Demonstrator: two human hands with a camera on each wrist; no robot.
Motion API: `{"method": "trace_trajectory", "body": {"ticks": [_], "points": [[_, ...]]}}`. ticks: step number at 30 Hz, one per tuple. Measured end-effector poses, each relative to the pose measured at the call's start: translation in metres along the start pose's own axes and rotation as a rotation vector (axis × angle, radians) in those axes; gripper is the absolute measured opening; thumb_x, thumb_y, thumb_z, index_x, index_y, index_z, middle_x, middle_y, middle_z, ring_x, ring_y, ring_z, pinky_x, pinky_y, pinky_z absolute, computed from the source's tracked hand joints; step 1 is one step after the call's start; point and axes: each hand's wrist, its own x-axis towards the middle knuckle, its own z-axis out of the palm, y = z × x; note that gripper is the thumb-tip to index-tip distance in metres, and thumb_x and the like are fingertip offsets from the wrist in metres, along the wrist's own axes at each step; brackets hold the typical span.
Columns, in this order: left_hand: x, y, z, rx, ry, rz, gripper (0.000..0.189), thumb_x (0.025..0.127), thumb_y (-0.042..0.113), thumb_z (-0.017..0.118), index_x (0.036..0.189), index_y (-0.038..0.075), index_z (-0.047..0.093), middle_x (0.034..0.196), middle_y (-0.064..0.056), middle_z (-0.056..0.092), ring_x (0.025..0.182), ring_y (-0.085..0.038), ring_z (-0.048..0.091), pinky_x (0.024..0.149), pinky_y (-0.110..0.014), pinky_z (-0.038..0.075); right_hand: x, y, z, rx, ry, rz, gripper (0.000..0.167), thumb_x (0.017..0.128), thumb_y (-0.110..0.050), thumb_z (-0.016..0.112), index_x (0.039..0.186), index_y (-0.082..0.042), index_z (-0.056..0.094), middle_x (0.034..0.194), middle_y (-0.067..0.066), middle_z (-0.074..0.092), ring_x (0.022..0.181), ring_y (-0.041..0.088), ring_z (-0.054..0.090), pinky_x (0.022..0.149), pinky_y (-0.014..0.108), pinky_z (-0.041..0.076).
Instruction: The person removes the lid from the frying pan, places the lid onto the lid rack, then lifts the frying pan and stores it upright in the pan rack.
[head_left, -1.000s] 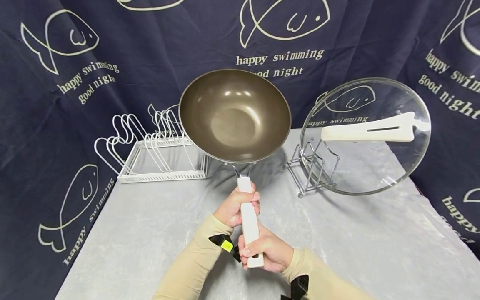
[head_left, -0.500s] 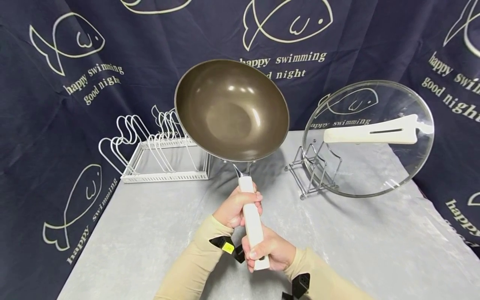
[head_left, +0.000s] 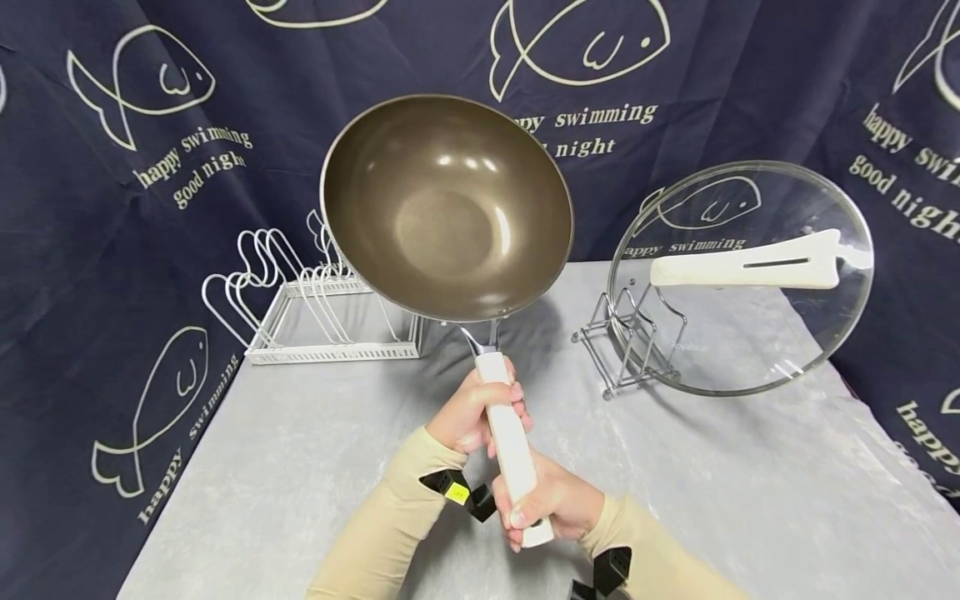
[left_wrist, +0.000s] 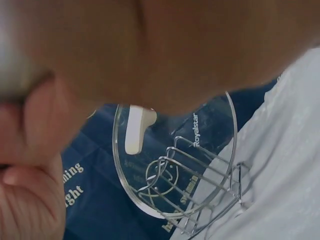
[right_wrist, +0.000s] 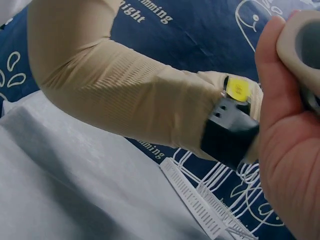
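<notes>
A deep brown wok (head_left: 446,217) with a long white handle is held up above the table, its inside facing the head camera and tilted a little to the left. My left hand (head_left: 472,414) grips the upper part of the handle, close below the metal bracket. Lower down, my right hand (head_left: 558,502) grips the handle's end, thumb lying along it. In the right wrist view the right hand (right_wrist: 292,150) curls round the handle's end (right_wrist: 300,45). The left hand (left_wrist: 150,50) fills much of the left wrist view, blurred.
A white wire rack (head_left: 333,353) on a tray base stands at the left, partly behind the wok. At the right, a glass lid (head_left: 735,333) with a white handle leans upright in a small chrome stand (head_left: 622,379). The grey table (head_left: 300,467) meets a dark blue fish-print curtain (head_left: 285,108).
The wok has risen somewhat, come closer to the camera and tilted to the left. The handle's lower end has swung right with my right hand. Both hands keep their grip.
</notes>
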Motion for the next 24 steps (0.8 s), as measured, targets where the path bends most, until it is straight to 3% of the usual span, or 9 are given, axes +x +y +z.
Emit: {"method": "trace_trajectory", "body": {"ticks": [4, 8, 13, 16, 20, 24], "points": [[0.001, -0.001, -0.002, 0.016, -0.022, 0.019, 0.019, 0.074, -0.006, 0.046, 0.080, 0.012, 0.046, 0.061, -0.003, 0.053, 0.054, -0.019, 0.063, 0.055, -0.030, 0.056, -0.002, -0.002, 0.001, -0.024, 0.002, 0.018, 0.056, 0.074, 0.001, 0.063, 0.115, -0.017, 0.028, 0.076, -0.003, 0.064, 0.063, 0.010, 0.063, 0.059, 0.028, 0.055], [0.002, 0.001, 0.001, 0.061, 0.037, 0.067, 0.019, 0.072, -0.006, 0.048, 0.080, 0.011, 0.044, 0.061, -0.004, 0.054, 0.052, -0.019, 0.062, 0.055, -0.032, 0.056, -0.003, -0.006, -0.001, -0.037, 0.027, 0.053, 0.058, 0.072, 0.001, 0.064, 0.115, -0.017, 0.029, 0.076, -0.003, 0.063, 0.062, 0.011, 0.063, 0.058, 0.028, 0.055], [0.002, 0.002, 0.003, 0.077, 0.098, 0.061, 0.020, 0.072, -0.008, 0.049, 0.082, 0.009, 0.043, 0.063, -0.005, 0.053, 0.053, -0.017, 0.060, 0.056, -0.033, 0.056, -0.004, -0.013, 0.001, -0.043, 0.084, 0.092, 0.057, 0.069, 0.006, 0.060, 0.113, -0.015, 0.030, 0.073, 0.000, 0.061, 0.058, 0.013, 0.061, 0.055, 0.029, 0.054], [0.002, 0.003, 0.002, 0.076, 0.119, 0.055, 0.021, 0.072, -0.010, 0.048, 0.083, 0.007, 0.043, 0.064, -0.006, 0.052, 0.053, -0.017, 0.060, 0.055, -0.034, 0.056, -0.001, -0.018, 0.011, -0.140, 0.203, 0.104, 0.052, 0.069, 0.008, 0.058, 0.109, -0.009, 0.029, 0.069, 0.002, 0.058, 0.054, 0.012, 0.059, 0.052, 0.028, 0.053], [0.003, 0.006, 0.001, 0.099, 0.165, 0.054, 0.019, 0.072, -0.009, 0.049, 0.083, 0.006, 0.043, 0.064, -0.007, 0.053, 0.052, -0.017, 0.059, 0.054, -0.035, 0.055, 0.006, -0.023, 0.027, -0.361, 0.428, 0.092, 0.052, 0.070, 0.007, 0.064, 0.108, 0.001, 0.031, 0.063, 0.004, 0.053, 0.046, 0.011, 0.055, 0.045, 0.026, 0.050], [0.003, 0.006, 0.001, 0.119, 0.186, 0.035, 0.020, 0.072, -0.009, 0.050, 0.082, 0.006, 0.043, 0.063, -0.006, 0.054, 0.052, -0.016, 0.058, 0.053, -0.034, 0.055, 0.008, -0.022, 0.037, -0.537, 0.542, 0.059, 0.052, 0.064, 0.013, 0.061, 0.108, 0.007, 0.033, 0.061, 0.006, 0.052, 0.045, 0.012, 0.054, 0.044, 0.025, 0.049]]}}
